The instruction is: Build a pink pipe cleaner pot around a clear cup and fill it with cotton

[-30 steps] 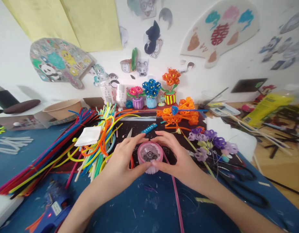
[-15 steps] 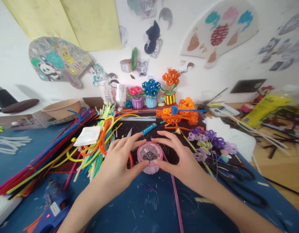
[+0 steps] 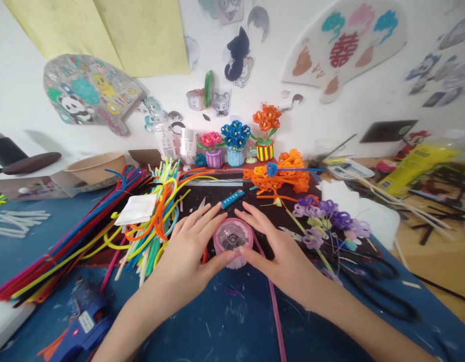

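Observation:
Between my hands stands a small round pot (image 3: 233, 232) with a fuzzy pink rim, a pale ribbed side and a shiny grey inside. My left hand (image 3: 189, 249) curves around its left side, thumb at the front rim and fingers by the back. From the right, my right hand (image 3: 283, 256) mirrors it, its thumb tip meeting the left thumb at the front rim. A pink pipe cleaner (image 3: 275, 317) runs from the pot's right side toward the near edge. Behind the pot lies a blue-labelled stick (image 3: 233, 199). Scissors (image 3: 290, 233) lie partly hidden beyond my right hand.
Bundled colored pipe cleaners (image 3: 157, 221) lie at left, with a blue glue gun (image 3: 85, 322) nearer. Purple flowers (image 3: 340, 220) and a black cable (image 3: 386, 296) are at right. Orange flowers (image 3: 292, 176) lie behind; potted flowers (image 3: 236, 143) line the wall.
My thumbs have come together at the front rim, and my right fingers have shifted slightly left. The pot stays in place; the view has moved slightly.

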`<state>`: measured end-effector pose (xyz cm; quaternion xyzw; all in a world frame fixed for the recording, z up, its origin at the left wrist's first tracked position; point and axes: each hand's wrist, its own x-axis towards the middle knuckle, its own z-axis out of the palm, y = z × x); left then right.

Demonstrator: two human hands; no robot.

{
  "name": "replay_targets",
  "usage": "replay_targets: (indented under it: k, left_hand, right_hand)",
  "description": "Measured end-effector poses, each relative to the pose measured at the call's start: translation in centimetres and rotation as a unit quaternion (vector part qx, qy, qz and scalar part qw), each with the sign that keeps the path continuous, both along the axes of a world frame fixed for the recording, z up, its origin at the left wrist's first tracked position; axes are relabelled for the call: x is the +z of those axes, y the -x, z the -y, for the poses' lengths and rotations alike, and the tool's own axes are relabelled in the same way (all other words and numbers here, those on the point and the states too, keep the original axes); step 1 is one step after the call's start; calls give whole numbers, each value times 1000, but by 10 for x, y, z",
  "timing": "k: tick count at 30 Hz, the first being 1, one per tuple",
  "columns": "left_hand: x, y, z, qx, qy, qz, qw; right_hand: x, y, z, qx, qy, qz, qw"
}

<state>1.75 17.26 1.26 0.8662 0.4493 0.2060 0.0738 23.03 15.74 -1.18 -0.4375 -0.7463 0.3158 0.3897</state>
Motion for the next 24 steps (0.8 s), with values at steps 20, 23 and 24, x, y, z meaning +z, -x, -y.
replay_targets:
  k: [20,23,24]
  left_hand:
    - [-5,2,-3,9,11,-4,1000]
    - [-4,2,-4,7,18,13,1000]
    - [-4,2,-4,5,21,20,1000]
  right_hand:
    - [-5,-2,-3,-31,-13,85,996]
    - [-6,-5,-4,-22,-16,73,997]
    - [-6,-6,-4,-15,-16,67,998]
